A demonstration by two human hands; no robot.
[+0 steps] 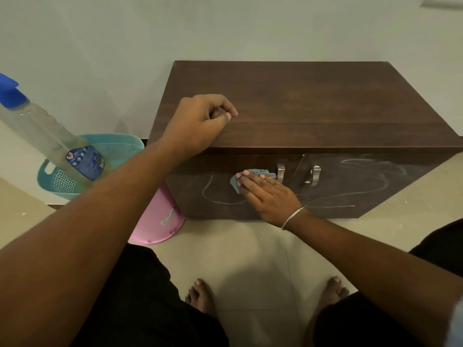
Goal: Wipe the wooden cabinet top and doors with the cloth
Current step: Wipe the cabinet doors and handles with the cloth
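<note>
Cabinet [300, 103]: two doors, two handles, one cloth [253, 175].

The pale tiled floor [250, 259] carries a low dark wooden cabinet [300, 103], set against the wall. Just left of the cabinet a pink plastic tub [160, 221] lies on the floor, tipped on its side and touching the cabinet's left corner. Behind the tub stands a teal perforated basket [75, 181] with a spray bottle [50, 136] leaning in it. Two bare feet [200, 296] stand on the tiles before the cabinet.
</note>
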